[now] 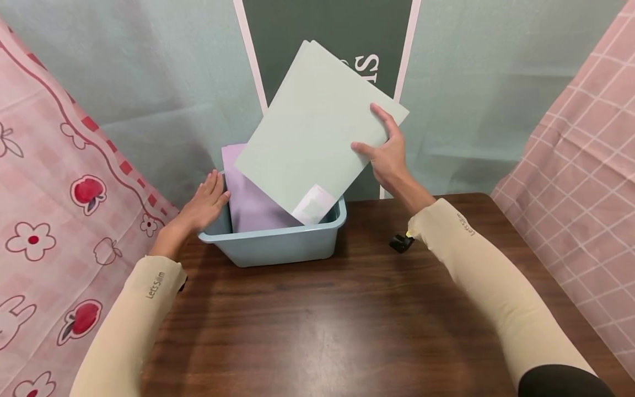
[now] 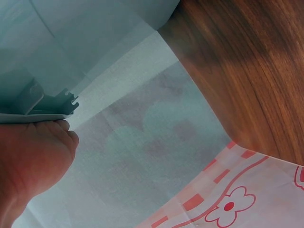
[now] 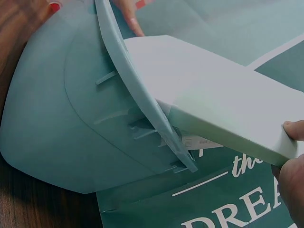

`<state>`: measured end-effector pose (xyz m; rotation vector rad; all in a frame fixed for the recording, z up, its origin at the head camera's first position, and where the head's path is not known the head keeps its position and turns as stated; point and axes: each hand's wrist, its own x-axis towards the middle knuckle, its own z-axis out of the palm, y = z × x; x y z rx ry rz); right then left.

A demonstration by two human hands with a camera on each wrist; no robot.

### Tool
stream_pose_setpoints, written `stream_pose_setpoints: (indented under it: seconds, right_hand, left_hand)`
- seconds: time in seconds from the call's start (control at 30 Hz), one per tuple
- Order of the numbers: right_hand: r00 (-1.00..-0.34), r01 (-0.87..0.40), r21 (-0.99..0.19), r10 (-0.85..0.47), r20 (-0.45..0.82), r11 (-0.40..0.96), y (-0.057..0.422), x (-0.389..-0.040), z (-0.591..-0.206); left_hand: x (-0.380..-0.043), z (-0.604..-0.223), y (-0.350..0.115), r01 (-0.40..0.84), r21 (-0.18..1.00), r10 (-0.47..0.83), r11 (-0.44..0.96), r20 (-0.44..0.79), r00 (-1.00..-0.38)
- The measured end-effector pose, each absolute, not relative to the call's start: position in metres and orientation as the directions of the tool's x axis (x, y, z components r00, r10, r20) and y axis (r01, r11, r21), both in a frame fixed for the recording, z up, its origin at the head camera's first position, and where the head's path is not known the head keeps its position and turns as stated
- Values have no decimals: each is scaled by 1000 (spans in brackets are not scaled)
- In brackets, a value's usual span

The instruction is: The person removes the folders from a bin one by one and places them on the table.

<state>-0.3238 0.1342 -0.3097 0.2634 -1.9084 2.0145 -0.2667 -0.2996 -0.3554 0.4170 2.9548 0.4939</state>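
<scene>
My right hand [image 1: 389,157] grips a pale green folder [image 1: 317,127] by its right edge, with thumb and index finger on the near face. The folder is tilted, and its lower corner, bearing a whitish label [image 1: 314,205], dips into a light blue plastic basin [image 1: 278,248]. In the right wrist view the folder's thick green spine [image 3: 228,135] shows beside the basin's rim. A flat purple folder-like item [image 1: 253,201] leans inside the basin, partly hidden behind the green one. My left hand [image 1: 205,201] rests on the basin's left rim with its fingers straight.
The basin stands at the back of a brown wooden table [image 1: 317,325]. Behind it hangs a grey-green cloth [image 1: 163,82] with a dark lettered panel. Pink patterned cloths flank the left [image 1: 54,220] and right [image 1: 585,182] sides. A small black object [image 1: 401,242] is at the right cuff.
</scene>
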Motion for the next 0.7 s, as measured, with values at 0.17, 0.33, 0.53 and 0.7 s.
stream_pose_setpoints:
  seconds: [0.17,0.33,0.53,0.7]
  right_hand:
    - [-926,-362,-930,134,352,-62,138,-322,-309]
    - [-920,-377,-921,155,360,-101,142,-323,-308]
    - [-926,-364,-917,166,338,-161,151,-322,-305]
    - [-925,-373,-902,154,346,-215,160,-321,-304]
  left_hand:
    - [-266,-357,-301,264,339,296,903,-47,-954]
    - [-268,-361,-303,272,356,303,894,-31,-953]
    - [-267,-360,-301,277,355,301,893,-12,-953]
    - [-266,-358,-298,266,334,291,904,-24,-957]
